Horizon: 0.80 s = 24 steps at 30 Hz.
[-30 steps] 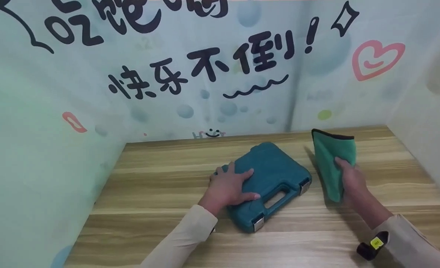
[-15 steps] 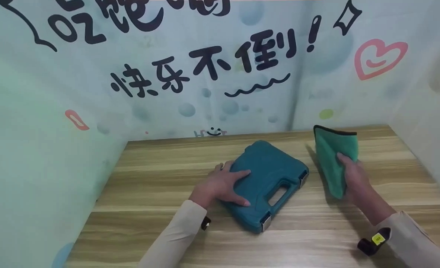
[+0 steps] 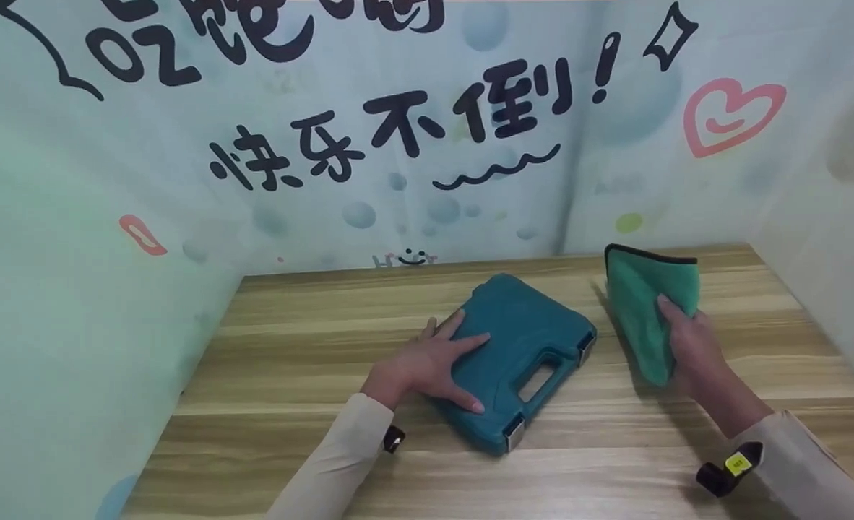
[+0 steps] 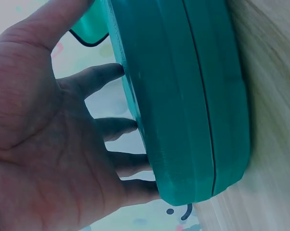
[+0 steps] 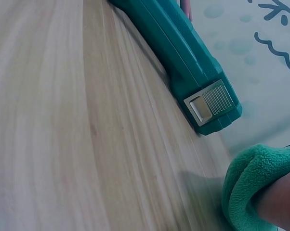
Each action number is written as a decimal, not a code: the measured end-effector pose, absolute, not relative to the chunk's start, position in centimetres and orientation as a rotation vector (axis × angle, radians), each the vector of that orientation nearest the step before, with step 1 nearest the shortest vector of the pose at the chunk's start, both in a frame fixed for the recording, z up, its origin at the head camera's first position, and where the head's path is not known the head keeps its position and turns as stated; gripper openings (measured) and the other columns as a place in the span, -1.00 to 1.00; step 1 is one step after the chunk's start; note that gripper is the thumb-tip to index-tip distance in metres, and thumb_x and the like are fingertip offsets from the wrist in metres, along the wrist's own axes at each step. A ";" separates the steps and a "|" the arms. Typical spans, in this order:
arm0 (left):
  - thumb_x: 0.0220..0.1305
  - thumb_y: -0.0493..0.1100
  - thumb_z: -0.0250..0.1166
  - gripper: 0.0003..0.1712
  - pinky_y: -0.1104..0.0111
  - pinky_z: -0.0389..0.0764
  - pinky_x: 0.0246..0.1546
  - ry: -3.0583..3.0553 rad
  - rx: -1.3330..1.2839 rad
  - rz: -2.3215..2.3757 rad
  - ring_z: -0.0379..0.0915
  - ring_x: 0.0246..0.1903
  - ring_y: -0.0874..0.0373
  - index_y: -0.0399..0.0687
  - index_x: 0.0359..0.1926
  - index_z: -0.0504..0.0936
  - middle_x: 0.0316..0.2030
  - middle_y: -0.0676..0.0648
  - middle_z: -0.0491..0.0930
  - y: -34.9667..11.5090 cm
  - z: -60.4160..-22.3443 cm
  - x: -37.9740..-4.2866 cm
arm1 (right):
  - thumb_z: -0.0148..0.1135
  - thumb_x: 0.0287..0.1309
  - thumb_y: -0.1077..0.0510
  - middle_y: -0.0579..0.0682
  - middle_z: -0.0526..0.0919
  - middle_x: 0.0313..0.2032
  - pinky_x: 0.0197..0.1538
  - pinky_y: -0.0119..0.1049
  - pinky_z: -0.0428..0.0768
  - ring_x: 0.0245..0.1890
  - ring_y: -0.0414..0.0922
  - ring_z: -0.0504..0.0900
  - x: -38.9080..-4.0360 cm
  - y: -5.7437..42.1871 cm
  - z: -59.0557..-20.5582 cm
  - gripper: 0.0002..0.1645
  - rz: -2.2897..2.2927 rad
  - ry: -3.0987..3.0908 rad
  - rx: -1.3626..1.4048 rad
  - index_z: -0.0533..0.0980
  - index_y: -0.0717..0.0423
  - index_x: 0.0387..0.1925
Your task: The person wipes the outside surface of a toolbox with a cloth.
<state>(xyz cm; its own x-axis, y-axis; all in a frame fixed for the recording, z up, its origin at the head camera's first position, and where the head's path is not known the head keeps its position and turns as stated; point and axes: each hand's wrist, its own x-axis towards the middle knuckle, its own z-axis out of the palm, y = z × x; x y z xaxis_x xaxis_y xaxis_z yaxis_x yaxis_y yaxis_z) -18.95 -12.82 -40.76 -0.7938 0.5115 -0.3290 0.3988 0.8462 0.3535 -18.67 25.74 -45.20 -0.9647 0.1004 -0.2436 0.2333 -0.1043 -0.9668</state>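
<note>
A teal plastic carrying case [image 3: 521, 325] lies flat on the wooden table, its handle and two metal latches toward the front right. My left hand [image 3: 427, 365] rests on the case's left part with fingers spread; in the left wrist view its straight fingertips touch the top face of the case [image 4: 178, 106]. To the right of the case, my right hand [image 3: 694, 350] grips a folded green cloth [image 3: 640, 310] with a black edge, thumb across its front. In the right wrist view the plush cloth [image 5: 246, 178] wraps near the thumb, and a metal latch [image 5: 210, 102] shows on the case.
The wood-grain table [image 3: 290, 361] meets a printed backdrop [image 3: 311, 217] at the back, with side panels at left and right. A black strap with a yellow label [image 3: 738, 463] sits on the right wrist.
The case has turned slightly on the table. My left hand has slid left and a little down to the case's left edge, fingers still spread. The right hand keeps the cloth almost in place.
</note>
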 end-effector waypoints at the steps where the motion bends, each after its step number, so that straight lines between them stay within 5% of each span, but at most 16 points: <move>1: -0.05 0.41 0.54 0.23 -0.22 0.06 0.35 2.605 0.681 0.375 -0.45 0.52 -0.31 0.52 0.59 0.10 0.62 0.00 -0.36 -12.9 -40.8 -19.0 | 0.04 0.45 -0.32 0.01 0.25 0.14 0.14 -0.17 0.34 0.11 -0.08 0.31 -18.7 25.8 -45.3 -0.12 -2.240 2.036 0.369 -0.02 0.13 0.44; 8: -0.09 0.47 0.51 0.18 -0.21 0.14 0.33 2.632 0.668 0.379 -0.40 0.50 -0.37 0.65 0.55 0.13 0.61 0.00 -0.34 -12.8 -40.9 -18.5 | 0.02 0.52 -0.17 -0.01 0.30 0.05 0.03 -0.28 0.43 0.00 -0.15 0.37 -18.7 25.8 -45.5 -0.50 -2.281 2.031 0.329 0.17 0.03 0.20; 17: -0.01 0.70 0.19 0.21 -0.19 0.34 0.23 2.800 0.498 0.194 0.02 0.38 -0.54 0.47 0.61 0.04 0.58 -0.29 -0.19 -10.4 -41.7 -14.7 | 0.06 0.45 -0.30 -0.07 0.27 0.10 0.13 -0.18 0.31 0.05 -0.15 0.31 -18.9 24.9 -44.9 -0.15 -2.373 1.932 0.478 0.03 0.05 0.49; 24: 0.07 0.78 -0.11 0.20 0.08 0.67 -0.25 2.917 0.422 -0.164 0.44 0.13 -0.44 0.35 0.62 0.04 0.48 -0.42 0.10 -7.6 -42.0 -13.3 | 0.07 0.43 -0.33 -0.10 0.25 0.13 0.19 -0.18 0.26 0.10 -0.14 0.27 -19.2 23.8 -44.8 -0.13 -2.376 1.870 0.471 -0.01 -0.07 0.51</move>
